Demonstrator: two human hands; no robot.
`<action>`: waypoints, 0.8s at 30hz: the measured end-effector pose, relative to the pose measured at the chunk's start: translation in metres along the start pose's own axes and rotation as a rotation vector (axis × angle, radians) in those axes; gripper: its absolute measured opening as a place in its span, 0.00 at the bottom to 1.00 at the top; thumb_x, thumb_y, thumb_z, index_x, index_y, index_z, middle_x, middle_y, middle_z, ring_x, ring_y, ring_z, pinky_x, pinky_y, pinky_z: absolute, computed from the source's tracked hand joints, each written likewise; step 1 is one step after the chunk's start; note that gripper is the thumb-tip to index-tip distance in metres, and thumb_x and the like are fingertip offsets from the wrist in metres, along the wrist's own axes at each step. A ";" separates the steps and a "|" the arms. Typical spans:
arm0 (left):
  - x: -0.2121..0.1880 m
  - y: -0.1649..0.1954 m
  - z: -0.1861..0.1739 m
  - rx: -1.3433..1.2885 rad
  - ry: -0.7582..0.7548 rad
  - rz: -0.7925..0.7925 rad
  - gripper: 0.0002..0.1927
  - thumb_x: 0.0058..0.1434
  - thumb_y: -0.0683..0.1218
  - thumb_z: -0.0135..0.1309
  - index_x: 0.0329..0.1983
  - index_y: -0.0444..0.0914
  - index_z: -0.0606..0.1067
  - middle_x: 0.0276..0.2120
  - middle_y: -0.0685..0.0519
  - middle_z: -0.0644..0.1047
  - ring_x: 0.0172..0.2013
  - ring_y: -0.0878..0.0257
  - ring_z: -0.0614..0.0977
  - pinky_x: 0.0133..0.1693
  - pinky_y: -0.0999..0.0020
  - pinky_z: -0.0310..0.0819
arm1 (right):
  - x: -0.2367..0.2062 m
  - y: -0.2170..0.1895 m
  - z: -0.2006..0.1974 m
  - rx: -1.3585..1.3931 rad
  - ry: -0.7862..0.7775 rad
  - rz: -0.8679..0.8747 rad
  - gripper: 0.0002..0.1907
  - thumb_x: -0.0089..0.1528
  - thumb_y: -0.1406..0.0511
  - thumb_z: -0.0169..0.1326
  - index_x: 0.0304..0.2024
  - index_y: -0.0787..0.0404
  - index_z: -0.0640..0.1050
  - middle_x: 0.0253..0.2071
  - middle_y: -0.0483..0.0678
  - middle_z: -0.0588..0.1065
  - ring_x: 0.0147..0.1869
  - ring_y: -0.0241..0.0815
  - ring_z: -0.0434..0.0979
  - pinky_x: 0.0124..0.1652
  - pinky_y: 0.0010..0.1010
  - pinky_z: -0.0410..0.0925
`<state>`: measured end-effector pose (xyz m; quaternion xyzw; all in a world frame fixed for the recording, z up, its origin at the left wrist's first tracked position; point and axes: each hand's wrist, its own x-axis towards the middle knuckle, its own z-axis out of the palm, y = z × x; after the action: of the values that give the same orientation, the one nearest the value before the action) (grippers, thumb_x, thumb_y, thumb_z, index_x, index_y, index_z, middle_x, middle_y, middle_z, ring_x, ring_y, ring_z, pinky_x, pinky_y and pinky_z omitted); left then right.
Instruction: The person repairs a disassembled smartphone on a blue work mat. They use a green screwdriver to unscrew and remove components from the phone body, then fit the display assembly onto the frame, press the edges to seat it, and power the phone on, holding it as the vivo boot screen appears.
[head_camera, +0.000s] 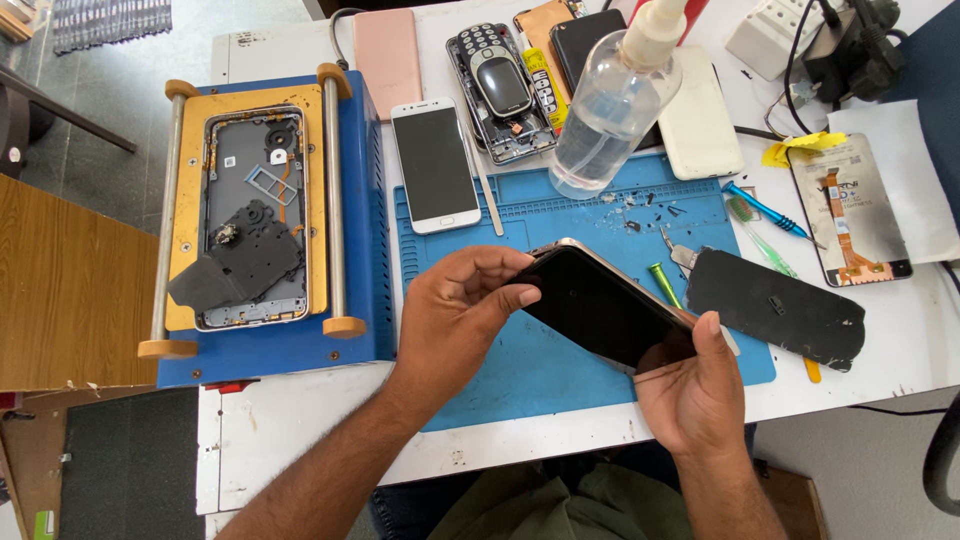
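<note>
The slim black glass-fronted smartphone (600, 305) lay tilted above the blue silicone repair mat (520, 370), long axis upper-left to lower-right. The left hand (455, 310) pinched its upper end; the right hand (695, 385) clasped its lower end.

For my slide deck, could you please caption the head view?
Both hands, left and right, hold a dark phone tilted above a blue mat.
</note>
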<state>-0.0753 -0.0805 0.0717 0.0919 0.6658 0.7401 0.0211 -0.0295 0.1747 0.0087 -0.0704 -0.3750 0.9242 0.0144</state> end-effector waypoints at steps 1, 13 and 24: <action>0.000 0.000 0.000 0.032 0.011 -0.009 0.11 0.63 0.41 0.62 0.48 0.36 0.79 0.39 0.51 0.85 0.40 0.68 0.86 0.43 0.71 0.85 | 0.000 0.000 0.000 -0.003 0.013 -0.004 0.28 0.72 0.53 0.53 0.56 0.75 0.75 0.58 0.62 0.76 0.69 0.51 0.74 0.72 0.45 0.62; 0.002 -0.004 -0.003 -0.091 0.014 -0.024 0.10 0.64 0.41 0.62 0.48 0.37 0.80 0.38 0.52 0.84 0.39 0.71 0.84 0.41 0.73 0.84 | -0.001 0.007 -0.008 0.007 -0.109 -0.096 0.24 0.74 0.53 0.55 0.56 0.70 0.78 0.60 0.62 0.77 0.72 0.54 0.73 0.76 0.51 0.59; 0.002 -0.006 -0.004 -0.047 0.054 -0.068 0.10 0.63 0.41 0.63 0.47 0.36 0.81 0.35 0.53 0.83 0.33 0.73 0.79 0.34 0.76 0.79 | -0.001 0.008 -0.012 -0.088 -0.102 -0.119 0.28 0.71 0.50 0.56 0.56 0.70 0.79 0.57 0.61 0.78 0.69 0.53 0.73 0.73 0.50 0.61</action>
<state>-0.0781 -0.0839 0.0657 0.0486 0.6512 0.7568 0.0302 -0.0272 0.1770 -0.0048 -0.0014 -0.4191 0.9067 0.0468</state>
